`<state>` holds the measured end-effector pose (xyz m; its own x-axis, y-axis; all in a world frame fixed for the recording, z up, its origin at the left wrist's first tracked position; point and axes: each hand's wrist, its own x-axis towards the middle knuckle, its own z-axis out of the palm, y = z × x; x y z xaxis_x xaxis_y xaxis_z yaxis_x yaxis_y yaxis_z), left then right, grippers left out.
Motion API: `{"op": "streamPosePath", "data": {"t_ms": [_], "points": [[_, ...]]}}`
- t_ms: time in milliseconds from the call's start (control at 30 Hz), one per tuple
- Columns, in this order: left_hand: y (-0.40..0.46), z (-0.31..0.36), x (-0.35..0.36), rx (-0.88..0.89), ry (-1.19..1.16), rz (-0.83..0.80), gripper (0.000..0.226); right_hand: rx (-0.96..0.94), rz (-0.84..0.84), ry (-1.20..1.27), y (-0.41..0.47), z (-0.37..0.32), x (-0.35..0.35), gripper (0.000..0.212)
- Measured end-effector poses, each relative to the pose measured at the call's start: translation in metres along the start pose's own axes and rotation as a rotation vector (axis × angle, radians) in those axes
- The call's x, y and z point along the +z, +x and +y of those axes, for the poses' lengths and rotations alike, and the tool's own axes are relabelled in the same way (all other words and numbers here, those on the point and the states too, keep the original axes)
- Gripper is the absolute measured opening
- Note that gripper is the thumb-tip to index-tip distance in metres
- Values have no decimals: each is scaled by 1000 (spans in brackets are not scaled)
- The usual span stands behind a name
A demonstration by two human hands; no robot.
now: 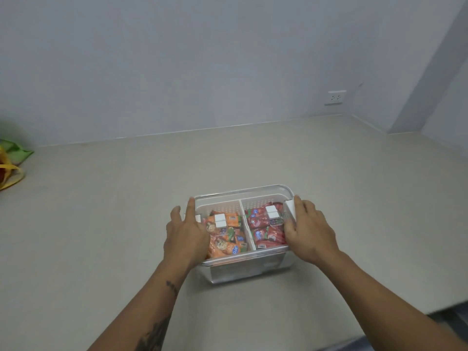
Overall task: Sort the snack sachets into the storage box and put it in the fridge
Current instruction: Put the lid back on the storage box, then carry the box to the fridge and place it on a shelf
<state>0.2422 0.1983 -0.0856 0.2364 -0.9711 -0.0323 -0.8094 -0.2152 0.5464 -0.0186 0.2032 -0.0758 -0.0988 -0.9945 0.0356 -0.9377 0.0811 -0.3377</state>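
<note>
Hidden, cropped and unreadable parts of the head view

The left hand covered the near left corner of the storage box and some of the orange sachets; the right hand hid the box's right wall and the edge of the red sachets. Print on the sachets was too blurred to read beyond "aro". A green and yellow bag was cut off by the left edge. Both forearms ran out of the bottom edge.
</note>
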Motion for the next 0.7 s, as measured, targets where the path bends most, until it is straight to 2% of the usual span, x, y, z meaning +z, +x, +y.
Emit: {"op": "streamPosePath", "data": {"t_ms": [167,300,400,533,633,700], "points": [[-9,4,-1,38,63,88,49,6,-68,23,2,1,-5,68],[-18,12,-7,36,165,84,46,35,-117,88,-22,8,-13,64],[-38,11,-5,50,133,44,43,-8,-142,129,-62,28,-24,66],[-73,0,0,51,140,-1,52,-27,-244,102,-127,58,-39,67],[-103,8,-7,-7,203,-14,51,-10,-245,129,-174,79,-55,68],[-131,24,-13,18,277,-18,52,-1,-231,139,-209,91,-73,68]]}}
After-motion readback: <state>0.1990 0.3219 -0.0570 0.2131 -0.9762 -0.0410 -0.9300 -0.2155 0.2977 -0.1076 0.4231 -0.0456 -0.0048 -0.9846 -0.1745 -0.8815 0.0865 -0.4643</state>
